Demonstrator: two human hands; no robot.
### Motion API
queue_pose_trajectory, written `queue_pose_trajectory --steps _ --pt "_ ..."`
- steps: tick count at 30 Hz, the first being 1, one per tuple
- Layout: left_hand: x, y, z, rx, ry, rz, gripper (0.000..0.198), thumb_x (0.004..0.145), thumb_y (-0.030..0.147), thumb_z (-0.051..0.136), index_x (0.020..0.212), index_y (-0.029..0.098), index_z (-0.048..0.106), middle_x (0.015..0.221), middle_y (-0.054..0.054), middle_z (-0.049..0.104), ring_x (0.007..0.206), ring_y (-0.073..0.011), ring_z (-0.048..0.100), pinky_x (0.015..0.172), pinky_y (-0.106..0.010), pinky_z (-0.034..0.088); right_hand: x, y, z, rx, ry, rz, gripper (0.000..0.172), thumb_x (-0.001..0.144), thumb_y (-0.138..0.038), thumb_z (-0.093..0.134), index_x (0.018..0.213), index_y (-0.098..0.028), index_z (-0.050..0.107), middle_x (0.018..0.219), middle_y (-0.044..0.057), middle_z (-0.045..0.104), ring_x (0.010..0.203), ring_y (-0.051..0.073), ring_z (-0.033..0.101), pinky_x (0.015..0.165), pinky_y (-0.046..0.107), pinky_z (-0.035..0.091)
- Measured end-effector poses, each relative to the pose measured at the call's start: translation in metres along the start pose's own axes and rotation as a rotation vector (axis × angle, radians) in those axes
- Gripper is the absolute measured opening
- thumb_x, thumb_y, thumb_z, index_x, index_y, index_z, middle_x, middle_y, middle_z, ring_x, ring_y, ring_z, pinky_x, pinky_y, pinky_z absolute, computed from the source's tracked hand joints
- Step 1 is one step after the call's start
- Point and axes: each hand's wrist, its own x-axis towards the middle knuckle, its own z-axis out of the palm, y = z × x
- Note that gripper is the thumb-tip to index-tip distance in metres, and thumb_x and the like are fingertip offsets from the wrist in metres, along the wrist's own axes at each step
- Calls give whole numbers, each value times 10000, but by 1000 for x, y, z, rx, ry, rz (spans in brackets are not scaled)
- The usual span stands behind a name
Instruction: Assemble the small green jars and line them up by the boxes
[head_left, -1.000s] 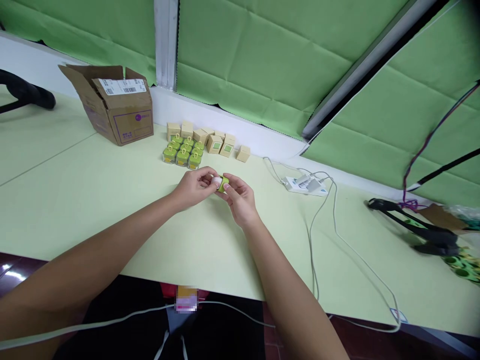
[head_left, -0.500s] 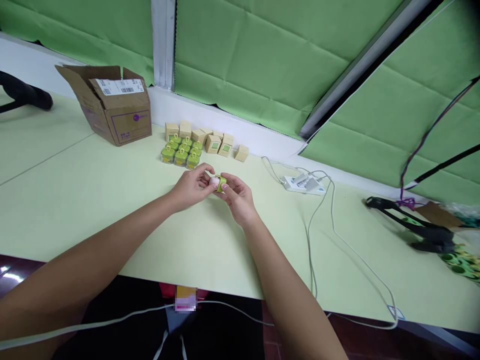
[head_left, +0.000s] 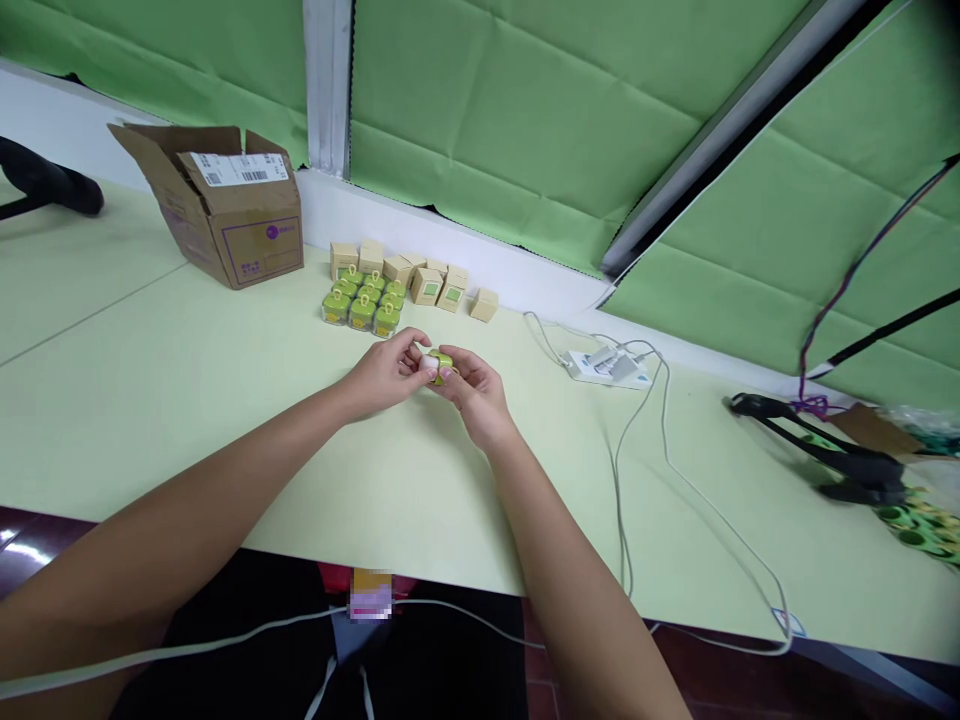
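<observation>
Between my fingertips, above the table, is a small green-lidded container, tipped on its side. Its pale whitish end points left and the green lid faces right. My left hand is closed in a pinch on the pale end. My right hand grips the green lid between thumb and fingers. Fingers partly cover the container, so I cannot tell whether the lid sits fully on. Just behind my hands stand several similar clear containers with green lids and loop handles, grouped in rows.
Several small tan cardboard boxes stand behind the containers along the wall. An opened carton is at the back left. A white power strip with plugs and trailing cables lies right of my hands. A black stand is farther right.
Both hands stay in nearly the same place. The container has turned slightly between my fingers, and its green lid shows a little differently.
</observation>
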Motion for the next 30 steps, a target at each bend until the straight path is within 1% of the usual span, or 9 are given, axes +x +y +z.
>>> queue_pose_trajectory --steps 5,11,13,16,18,20,24,28,30 --pt "1 -7 2 36 26 4 463 871 475 710 1245 231 589 1015 -45 652 905 -171 661 803 -308 586 1 -4 -2 71 4 46 482 667 -397 930 1079 -257 722 1038 24 787 976 228 734 985 499 617" --pt "5 -18 -1 12 39 -20 488 863 529 720 1229 226 612 1090 -67 660 980 -194 654 858 -343 566 3 -8 -7 123 16 74 451 669 -347 924 1061 -254 723 983 21 791 937 217 732 970 474 613" --pt "6 -21 -2 30 66 -21 473 868 514 715 1226 222 616 1082 -65 666 976 -193 648 865 -348 552 3 -10 -9 134 28 73 445 674 -352 918 1063 -257 723 975 20 789 930 214 728 957 465 614" --pt "7 -21 -3 79 105 -30 410 888 488 686 1181 205 634 1023 -62 675 898 -183 638 804 -335 536 2 -14 -10 160 17 73 458 686 -364 909 1092 -260 724 981 18 785 919 209 725 926 445 623" --pt "5 -17 -2 40 88 -36 387 935 508 611 1164 196 634 999 -64 680 834 -172 631 752 -325 532 2 -15 -9 167 7 75 455 692 -363 905 1098 -259 727 968 14 782 912 206 724 909 434 628" --pt "3 -14 0 -22 51 -34 418 963 540 558 1194 199 624 1030 -71 684 843 -172 635 737 -316 533 2 -13 -8 165 7 86 444 689 -360 908 1082 -256 731 923 7 777 887 201 721 895 428 632" --pt "3 -15 0 40 27 -9 469 893 551 674 1219 218 628 1120 -74 670 953 -190 637 775 -305 529 3 -11 -8 159 13 101 449 668 -370 921 1054 -246 729 927 14 781 870 196 719 877 415 636" --pt "7 -24 -6 194 118 -7 362 915 456 636 1179 208 641 1009 -50 682 867 -172 627 755 -307 515 4 -14 -11 181 68 93 454 652 -390 928 1032 -249 725 959 12 787 848 185 723 845 378 641" --pt "9 -27 -9 264 177 4 329 920 418 612 1170 205 641 1013 -51 689 863 -175 622 743 -312 513 6 -15 -13 183 101 86 444 665 -413 916 1029 -248 724 977 15 787 851 182 726 851 368 639"
